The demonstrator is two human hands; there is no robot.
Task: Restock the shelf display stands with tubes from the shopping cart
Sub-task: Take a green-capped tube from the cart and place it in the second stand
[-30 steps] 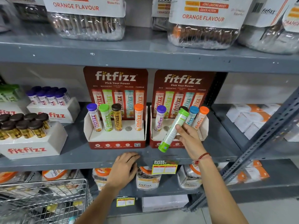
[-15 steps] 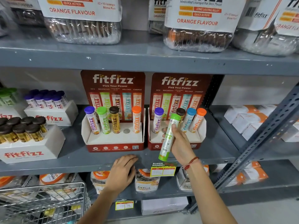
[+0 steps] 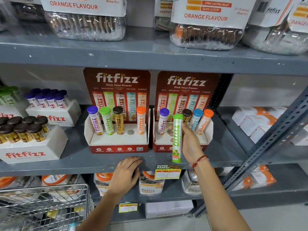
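My right hand [image 3: 190, 142] grips a green tube [image 3: 177, 139], held nearly upright in front of the right display stand [image 3: 208, 130]. That stand holds purple, brown, blue and orange tubes, with an open hole [image 3: 169, 131] beside the purple one. The left display stand [image 3: 116, 139] holds purple, green, brown and orange tubes and has one open hole [image 3: 130, 132]. My left hand [image 3: 126, 174] rests flat on the front edge of the grey shelf [image 3: 75, 157], holding nothing. The wire shopping cart [image 3: 50, 204] sits at the lower left.
White fitfizz boxes of brown-capped [image 3: 21, 129] and purple-capped tubes [image 3: 48, 99] stand on the shelf at left. Large clear jars [image 3: 206, 30] fill the shelf above. A slanted metal strut [image 3: 266, 144] crosses at right, in front of white cartons [image 3: 255, 120]. Price tag [image 3: 168, 171] hangs on the shelf edge.
My right hand has swung the green tube from a slant to nearly upright and brought it in front of the right stand. My left hand has stayed on the shelf edge.
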